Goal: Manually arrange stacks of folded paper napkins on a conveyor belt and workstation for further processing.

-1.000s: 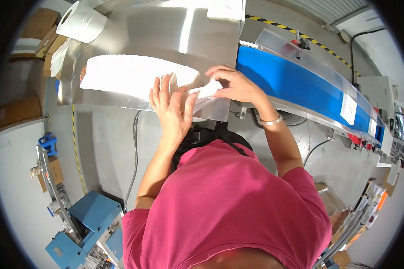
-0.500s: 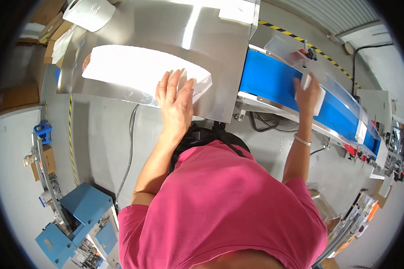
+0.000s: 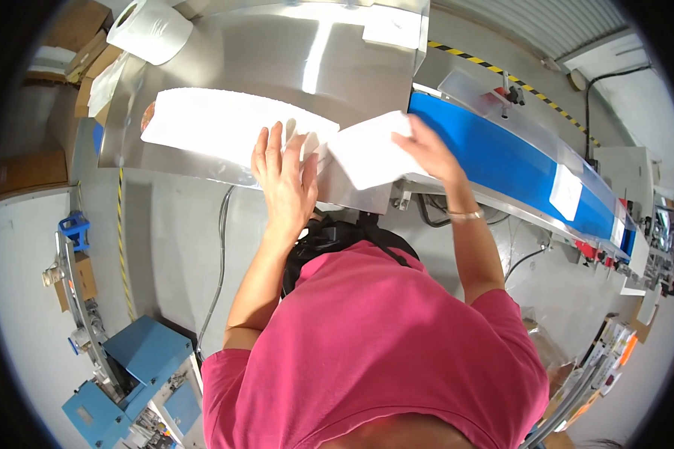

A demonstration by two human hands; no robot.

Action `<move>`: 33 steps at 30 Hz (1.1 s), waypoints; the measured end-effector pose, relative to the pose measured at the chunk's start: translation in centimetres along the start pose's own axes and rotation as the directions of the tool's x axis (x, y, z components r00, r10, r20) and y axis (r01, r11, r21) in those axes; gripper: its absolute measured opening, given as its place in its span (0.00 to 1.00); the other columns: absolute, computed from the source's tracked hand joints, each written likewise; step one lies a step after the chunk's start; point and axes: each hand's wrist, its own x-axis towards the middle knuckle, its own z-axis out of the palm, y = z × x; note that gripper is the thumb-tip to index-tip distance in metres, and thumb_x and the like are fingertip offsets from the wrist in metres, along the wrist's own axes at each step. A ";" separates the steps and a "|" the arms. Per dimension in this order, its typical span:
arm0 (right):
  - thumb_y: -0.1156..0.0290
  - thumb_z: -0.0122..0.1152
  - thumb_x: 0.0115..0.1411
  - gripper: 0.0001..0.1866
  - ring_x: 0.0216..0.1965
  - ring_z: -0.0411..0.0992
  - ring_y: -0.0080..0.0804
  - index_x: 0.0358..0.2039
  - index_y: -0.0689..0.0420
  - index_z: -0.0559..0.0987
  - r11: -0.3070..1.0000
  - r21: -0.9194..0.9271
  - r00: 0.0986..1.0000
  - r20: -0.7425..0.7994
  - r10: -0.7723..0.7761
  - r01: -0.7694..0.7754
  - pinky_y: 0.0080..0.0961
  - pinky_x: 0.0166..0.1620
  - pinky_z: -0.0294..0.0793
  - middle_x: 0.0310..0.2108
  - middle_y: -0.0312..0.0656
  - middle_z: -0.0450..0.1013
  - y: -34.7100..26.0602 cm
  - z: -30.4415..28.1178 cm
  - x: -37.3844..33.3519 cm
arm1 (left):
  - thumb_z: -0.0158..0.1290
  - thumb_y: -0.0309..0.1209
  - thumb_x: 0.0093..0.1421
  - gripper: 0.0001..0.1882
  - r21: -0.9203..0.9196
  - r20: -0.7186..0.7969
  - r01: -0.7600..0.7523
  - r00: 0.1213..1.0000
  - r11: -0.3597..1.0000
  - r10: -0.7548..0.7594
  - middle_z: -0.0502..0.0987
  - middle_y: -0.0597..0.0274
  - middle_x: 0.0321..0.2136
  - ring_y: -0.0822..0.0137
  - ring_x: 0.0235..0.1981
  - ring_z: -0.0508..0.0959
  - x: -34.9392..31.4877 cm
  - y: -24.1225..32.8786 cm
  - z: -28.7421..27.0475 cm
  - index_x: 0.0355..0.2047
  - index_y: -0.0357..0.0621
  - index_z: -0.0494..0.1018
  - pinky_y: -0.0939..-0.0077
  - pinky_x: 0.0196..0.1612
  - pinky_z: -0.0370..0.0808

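Note:
A long, slanting row of white flat sheets (image 3: 217,123), packed closely on edge, lies along the near side of the steel table. My left hand (image 3: 283,179) rests at the right end of this row, fingers spread and touching it. In my right hand (image 3: 430,153) is a white flat sheet (image 3: 371,150), pinched by its right edge between thumb and fingers. It is held over the table's right edge, its left corner close to the row's end. Whether the sheets are single or folded cannot be made out.
Right of the steel table (image 3: 277,52) runs a blue conveyor belt (image 3: 487,142) with a clear guard, carrying a white sheet (image 3: 566,192). A white roll (image 3: 150,31) stands at the table's far left. A black cable (image 3: 221,247) hangs below the table.
My right hand has come left from over the conveyor to the row's end and now holds a sheet. A white sheet lies farther along the belt. My left hand stays on the row.

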 end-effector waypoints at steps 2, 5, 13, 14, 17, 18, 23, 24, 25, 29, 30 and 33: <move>0.61 0.55 0.63 0.16 0.34 0.67 0.23 0.43 0.62 0.71 0.951 -0.283 0.925 -0.381 0.005 -0.121 0.25 0.39 0.70 0.34 0.41 0.72 -1.0 -3.3 -2.6 | 0.57 0.26 0.55 0.14 -0.046 -0.001 0.074 0.997 0.996 -0.075 0.64 0.50 0.57 0.47 0.60 0.60 0.0 -0.4 0.4 0.43 0.45 0.76 0.53 0.60 0.56; 0.57 0.55 0.61 0.19 0.33 0.70 0.34 0.41 0.62 0.74 0.879 -0.222 0.642 -0.758 0.117 -0.422 0.28 0.40 0.69 0.33 0.46 0.73 2.0 -9.5 -5.1 | 0.57 0.24 0.55 0.15 0.009 0.007 0.030 1.000 0.999 -0.030 0.66 0.52 0.56 0.48 0.59 0.61 -0.2 -0.7 0.4 0.43 0.46 0.76 0.55 0.58 0.60; 0.64 0.69 0.50 0.31 0.48 0.69 0.37 0.53 0.57 0.69 0.625 -0.773 0.772 -0.460 -0.439 -0.105 0.34 0.49 0.69 0.48 0.44 0.71 -0.7 -6.9 -4.2 | 0.57 0.23 0.53 0.14 -0.006 0.013 -0.033 0.999 0.999 0.033 0.67 0.54 0.55 0.48 0.59 0.61 -0.2 -0.9 0.3 0.41 0.48 0.78 0.55 0.58 0.59; 0.65 0.69 0.50 0.30 0.48 0.69 0.34 0.53 0.57 0.69 0.777 -0.627 0.885 -0.326 -0.332 0.060 0.32 0.48 0.70 0.47 0.43 0.71 -3.1 -4.1 -3.1 | 0.57 0.22 0.53 0.15 0.003 0.033 -0.042 0.999 0.999 0.042 0.66 0.54 0.56 0.48 0.60 0.61 -0.2 -1.0 0.2 0.41 0.48 0.78 0.55 0.59 0.58; 0.69 0.68 0.51 0.27 0.44 0.69 0.30 0.51 0.55 0.70 0.919 -0.361 0.985 0.002 -0.172 0.161 0.28 0.47 0.70 0.45 0.39 0.71 -5.9 2.2 -0.1 | 0.56 0.21 0.53 0.15 -0.052 0.008 0.002 1.000 0.999 -0.001 0.65 0.54 0.56 0.48 0.60 0.60 0.0 -0.9 0.5 0.42 0.49 0.77 0.54 0.59 0.57; 0.69 0.68 0.51 0.27 0.44 0.69 0.30 0.51 0.55 0.70 0.918 -0.360 0.985 0.001 -0.175 0.164 0.28 0.47 0.70 0.45 0.39 0.71 -6.2 3.3 0.5 | 0.56 0.21 0.53 0.15 -0.050 0.006 -0.001 1.000 0.999 0.001 0.65 0.54 0.56 0.48 0.60 0.60 0.0 -0.9 0.5 0.42 0.49 0.77 0.54 0.59 0.57; 0.70 0.68 0.50 0.24 0.43 0.68 0.30 0.48 0.54 0.70 0.931 -0.287 0.974 0.109 -0.199 0.223 0.26 0.46 0.70 0.43 0.38 0.71 -6.3 4.6 1.9 | 0.56 0.20 0.50 0.15 -0.055 0.010 -0.016 1.000 0.998 0.016 0.66 0.53 0.54 0.46 0.58 0.61 -0.2 -0.9 0.4 0.40 0.45 0.78 0.51 0.58 0.57; 0.71 0.68 0.50 0.24 0.43 0.68 0.30 0.48 0.54 0.70 0.939 -0.272 0.976 0.119 -0.185 0.211 0.26 0.46 0.70 0.43 0.38 0.71 -6.2 4.6 1.8 | 0.56 0.20 0.50 0.14 -0.060 0.017 -0.021 1.000 0.998 0.022 0.66 0.54 0.55 0.45 0.58 0.61 -0.2 -0.9 0.3 0.39 0.46 0.78 0.51 0.58 0.57; 0.71 0.68 0.50 0.24 0.43 0.68 0.30 0.48 0.54 0.70 0.939 -0.270 0.975 0.123 -0.185 0.212 0.26 0.46 0.70 0.43 0.38 0.71 -6.2 4.7 1.9 | 0.56 0.20 0.50 0.14 -0.057 0.016 -0.018 1.000 0.998 0.019 0.66 0.54 0.55 0.45 0.58 0.61 -0.3 -0.9 0.3 0.39 0.46 0.78 0.51 0.58 0.57; 0.71 0.67 0.51 0.25 0.43 0.67 0.28 0.49 0.55 0.70 0.922 -0.257 0.939 0.267 -0.219 0.288 0.24 0.46 0.69 0.43 0.38 0.70 -5.3 4.9 3.2 | 0.57 0.22 0.51 0.13 -0.077 0.021 -0.067 0.997 0.995 0.069 0.64 0.53 0.56 0.45 0.60 0.59 0.0 -0.8 0.2 0.39 0.46 0.78 0.48 0.60 0.52; 0.71 0.67 0.51 0.25 0.44 0.67 0.27 0.49 0.56 0.70 0.903 -0.279 0.918 0.321 -0.233 0.327 0.23 0.46 0.69 0.44 0.38 0.70 -4.9 4.9 3.4 | 0.57 0.24 0.51 0.13 -0.077 0.025 -0.074 0.997 0.994 0.076 0.63 0.52 0.57 0.45 0.61 0.58 0.2 -0.7 0.1 0.39 0.46 0.77 0.47 0.60 0.51; 0.69 0.64 0.55 0.23 0.41 0.67 0.24 0.50 0.59 0.69 0.881 -0.308 0.924 0.254 -0.286 0.358 0.22 0.45 0.69 0.42 0.37 0.70 -4.0 4.3 2.3 | 0.57 0.33 0.55 0.19 -0.014 0.044 0.021 0.999 1.000 -0.021 0.62 0.50 0.59 0.47 0.63 0.56 0.3 -0.8 -0.3 0.48 0.43 0.72 0.50 0.61 0.51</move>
